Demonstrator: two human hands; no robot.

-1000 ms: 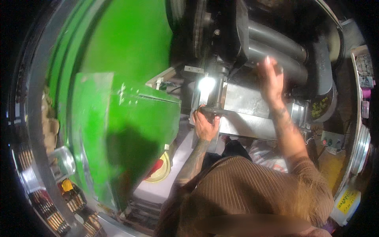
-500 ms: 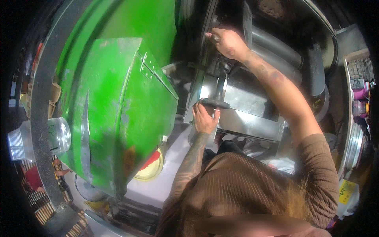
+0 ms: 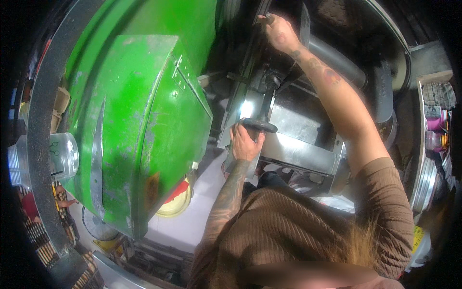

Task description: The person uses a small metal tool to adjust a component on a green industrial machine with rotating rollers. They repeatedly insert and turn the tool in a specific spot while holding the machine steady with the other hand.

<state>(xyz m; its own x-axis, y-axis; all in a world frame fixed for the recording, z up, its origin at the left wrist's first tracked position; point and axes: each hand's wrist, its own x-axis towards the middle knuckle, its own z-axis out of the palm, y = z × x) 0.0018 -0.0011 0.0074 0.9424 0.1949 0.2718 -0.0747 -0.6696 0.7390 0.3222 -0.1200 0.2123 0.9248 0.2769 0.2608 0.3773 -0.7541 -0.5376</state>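
My left hand grips the near rim of a dark round handwheel, its thumb and fingers apart along the edge. The wheel sits on a shaft above a bare-metal machine frame. Farther off, my right hand is closed at the far end of the machine, arm stretched out. Something small and dark shows at its fingers, too hidden to name. Dark rollers lie to the right of that hand.
A large scuffed green metal housing fills the left side. Below it stands a yellow tub with something red inside. A clear plastic jar lies by a dark post at far left. Shelves with jars line the right.
My right hand has moved farther away, toward the top of the view. My left hand stays on the handwheel. The whole view has shifted slightly.
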